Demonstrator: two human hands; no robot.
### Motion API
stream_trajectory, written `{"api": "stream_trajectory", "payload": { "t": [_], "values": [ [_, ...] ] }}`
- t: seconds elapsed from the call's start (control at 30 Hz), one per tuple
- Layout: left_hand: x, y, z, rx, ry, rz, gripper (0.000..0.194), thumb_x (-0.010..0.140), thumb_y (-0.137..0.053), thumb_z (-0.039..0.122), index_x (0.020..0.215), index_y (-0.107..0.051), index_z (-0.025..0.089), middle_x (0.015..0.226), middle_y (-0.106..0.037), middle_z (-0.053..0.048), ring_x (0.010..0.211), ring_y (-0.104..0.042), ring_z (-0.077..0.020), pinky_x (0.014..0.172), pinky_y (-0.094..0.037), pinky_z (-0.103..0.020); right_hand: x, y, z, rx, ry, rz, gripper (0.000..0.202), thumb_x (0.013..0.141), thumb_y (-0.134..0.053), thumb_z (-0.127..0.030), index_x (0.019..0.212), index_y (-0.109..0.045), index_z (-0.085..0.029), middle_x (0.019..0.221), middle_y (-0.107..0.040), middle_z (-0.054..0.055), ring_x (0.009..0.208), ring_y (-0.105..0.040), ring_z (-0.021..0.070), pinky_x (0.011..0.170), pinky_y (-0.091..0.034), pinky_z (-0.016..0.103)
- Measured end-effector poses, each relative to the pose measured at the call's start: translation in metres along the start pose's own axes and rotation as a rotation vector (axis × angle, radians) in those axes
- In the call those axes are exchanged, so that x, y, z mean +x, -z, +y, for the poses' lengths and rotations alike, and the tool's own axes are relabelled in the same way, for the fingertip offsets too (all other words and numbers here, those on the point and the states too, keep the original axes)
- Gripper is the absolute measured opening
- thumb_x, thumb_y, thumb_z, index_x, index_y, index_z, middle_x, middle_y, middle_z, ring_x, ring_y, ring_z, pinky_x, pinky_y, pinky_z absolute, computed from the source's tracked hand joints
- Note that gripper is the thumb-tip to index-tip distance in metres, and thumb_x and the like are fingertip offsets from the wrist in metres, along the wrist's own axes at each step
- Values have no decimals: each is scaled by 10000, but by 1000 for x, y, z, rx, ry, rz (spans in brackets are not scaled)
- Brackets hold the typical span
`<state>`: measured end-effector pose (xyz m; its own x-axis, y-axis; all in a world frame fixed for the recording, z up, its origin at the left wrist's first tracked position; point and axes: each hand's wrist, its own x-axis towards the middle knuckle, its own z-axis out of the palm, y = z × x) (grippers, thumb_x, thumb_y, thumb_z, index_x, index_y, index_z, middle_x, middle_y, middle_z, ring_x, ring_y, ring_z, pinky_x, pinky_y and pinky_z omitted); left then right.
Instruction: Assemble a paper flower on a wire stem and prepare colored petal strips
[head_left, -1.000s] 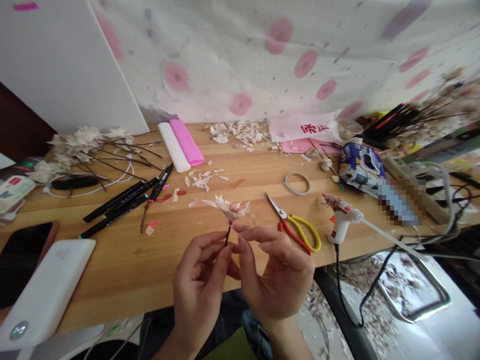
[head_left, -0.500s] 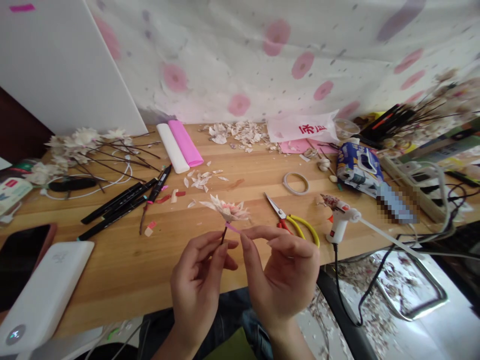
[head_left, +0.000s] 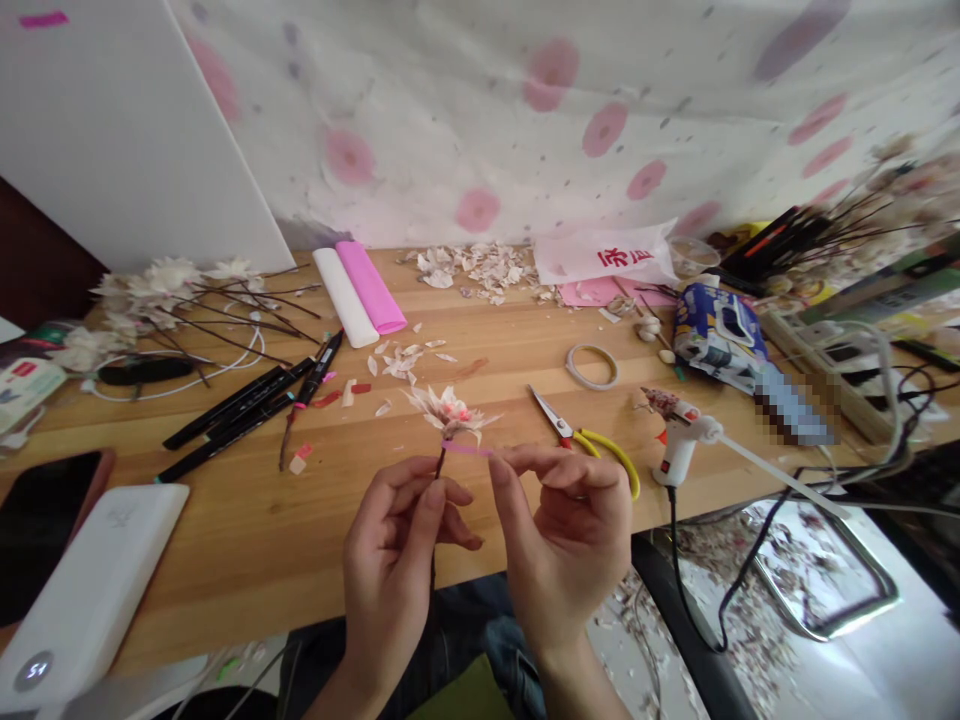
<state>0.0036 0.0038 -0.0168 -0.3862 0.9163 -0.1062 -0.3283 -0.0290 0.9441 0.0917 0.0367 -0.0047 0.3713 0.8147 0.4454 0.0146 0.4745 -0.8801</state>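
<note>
My left hand (head_left: 397, 535) pinches the thin dark stem (head_left: 440, 462) of an artificial flower (head_left: 448, 412) between thumb and fingers. The flower has pale, pointed petals with a pinkish-red middle and stands nearly upright above the hand. A narrow pink paper strip (head_left: 470, 449) runs from the stem just under the petals to the right. Its free end is pinched between thumb and forefinger of my right hand (head_left: 566, 535). Right behind that hand lie scissors (head_left: 574, 432) with yellow and red handles, partly covered by the fingers.
A glue gun (head_left: 679, 435) and a tape roll (head_left: 592, 367) lie to the right. Black markers (head_left: 232, 410), a power bank (head_left: 97, 580) and a phone (head_left: 49, 520) are left. Pink and white paper rolls (head_left: 367, 285), loose petals (head_left: 480, 268) and finished flowers (head_left: 161, 290) lie farther back.
The pink strip shows longer between the hands. The flower has shifted slightly left and turned, showing more of its reddish middle. My right hand has moved slightly away from the stem.
</note>
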Motion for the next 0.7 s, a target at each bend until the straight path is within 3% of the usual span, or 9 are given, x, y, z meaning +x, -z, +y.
{"api": "stream_trajectory", "payload": {
  "t": [0.2, 0.33, 0.57, 0.7],
  "values": [
    [0, 2, 0, 138, -93, 31, 146, 899, -709, 317, 997, -684, 212, 830, -775, -14, 625, -724, -115, 584, -609, -170, -2, 9, 7, -142, -78, -210, 231, 858, -748, -226, 1030, -597, -253, 880, -577, -18, 758, -572, 137, 689, -490, 288],
    [-2, 3, -1, 193, -143, 14, 107, 922, -679, 286, 1013, -682, 228, 849, -782, -5, 633, -730, -111, 605, -613, -171, 1, 9, 6, -166, -29, -244, 103, 925, -655, -147, 896, -615, -239, 790, -574, -36, 748, -542, 123, 681, -445, 260],
    [-4, -1, 1, 38, -21, -23, 135, 926, -673, 305, 1019, -661, 207, 774, -736, 9, 584, -691, -118, 581, -619, -224, 4, 8, 4, -139, -47, -252, 121, 925, -659, -125, 872, -664, -233, 766, -636, -34, 735, -582, 125, 669, -469, 248],
    [0, -3, 3, -135, 126, -31, 159, 885, -728, 307, 989, -671, 201, 693, -672, 40, 483, -592, -62, 450, -509, -131, 3, 8, 5, -129, -50, -281, 144, 933, -651, -119, 921, -707, -251, 814, -679, -24, 750, -604, 130, 676, -489, 254]
  ]
}}
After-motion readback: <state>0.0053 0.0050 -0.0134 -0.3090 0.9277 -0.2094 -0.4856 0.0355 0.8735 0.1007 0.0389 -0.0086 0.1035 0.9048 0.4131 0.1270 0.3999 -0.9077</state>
